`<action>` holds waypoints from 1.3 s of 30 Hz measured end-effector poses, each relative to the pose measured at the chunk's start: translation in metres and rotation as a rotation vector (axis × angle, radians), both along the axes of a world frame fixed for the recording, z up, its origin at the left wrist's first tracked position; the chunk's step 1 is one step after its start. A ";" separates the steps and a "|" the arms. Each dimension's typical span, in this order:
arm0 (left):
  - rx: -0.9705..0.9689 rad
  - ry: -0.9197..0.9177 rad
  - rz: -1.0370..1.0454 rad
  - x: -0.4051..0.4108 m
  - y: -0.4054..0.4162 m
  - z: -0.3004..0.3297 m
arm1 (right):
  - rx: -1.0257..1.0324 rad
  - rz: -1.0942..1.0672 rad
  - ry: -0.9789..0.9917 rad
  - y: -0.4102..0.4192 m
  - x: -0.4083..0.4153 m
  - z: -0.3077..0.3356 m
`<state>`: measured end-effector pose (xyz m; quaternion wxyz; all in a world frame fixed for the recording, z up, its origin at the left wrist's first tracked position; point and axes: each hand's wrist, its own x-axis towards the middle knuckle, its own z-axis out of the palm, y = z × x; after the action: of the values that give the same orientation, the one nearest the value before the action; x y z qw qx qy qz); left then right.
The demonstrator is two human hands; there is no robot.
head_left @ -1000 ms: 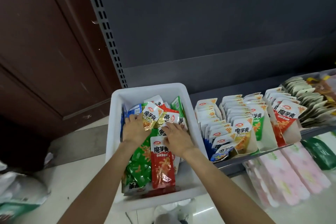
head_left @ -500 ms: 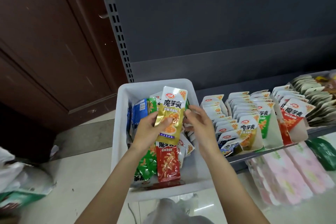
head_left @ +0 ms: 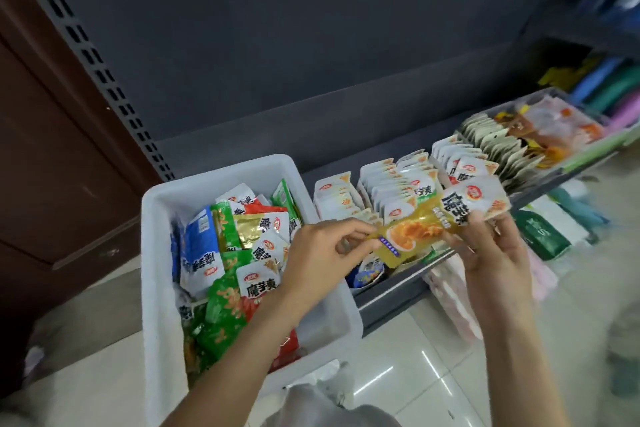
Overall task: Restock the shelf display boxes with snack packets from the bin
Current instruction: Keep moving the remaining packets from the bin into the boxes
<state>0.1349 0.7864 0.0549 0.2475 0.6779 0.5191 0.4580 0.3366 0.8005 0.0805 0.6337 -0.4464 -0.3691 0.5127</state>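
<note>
Yellow snack packet pinched between both hands above shelf boxes.

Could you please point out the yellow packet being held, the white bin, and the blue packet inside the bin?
Yellow packet (head_left: pixel 412 231): head view, on its printed middle between the hands.
White bin (head_left: pixel 156 253): head view, on its left wall.
Blue packet (head_left: pixel 200 246): head view, on its blue face.
</note>
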 end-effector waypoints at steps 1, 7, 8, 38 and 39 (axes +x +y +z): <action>0.029 0.068 -0.001 0.008 0.005 -0.004 | 0.030 -0.070 -0.021 0.000 0.011 -0.001; 0.017 0.456 0.009 0.023 0.023 -0.033 | 0.133 -0.181 -0.298 0.017 0.041 -0.016; -0.007 0.466 0.004 0.022 0.023 -0.037 | 0.151 -0.121 -0.347 0.024 0.039 -0.022; -0.374 0.489 0.613 -0.126 -0.044 -0.087 | 0.397 0.766 -1.285 0.020 -0.156 -0.056; -0.427 0.507 0.588 -0.129 -0.046 -0.090 | 0.367 0.812 -1.381 0.024 -0.169 -0.069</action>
<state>0.0058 0.7404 -0.0353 0.1062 0.5260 0.8171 0.2108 0.1681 0.8245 0.0113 0.0920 -0.3824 -0.8866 0.2433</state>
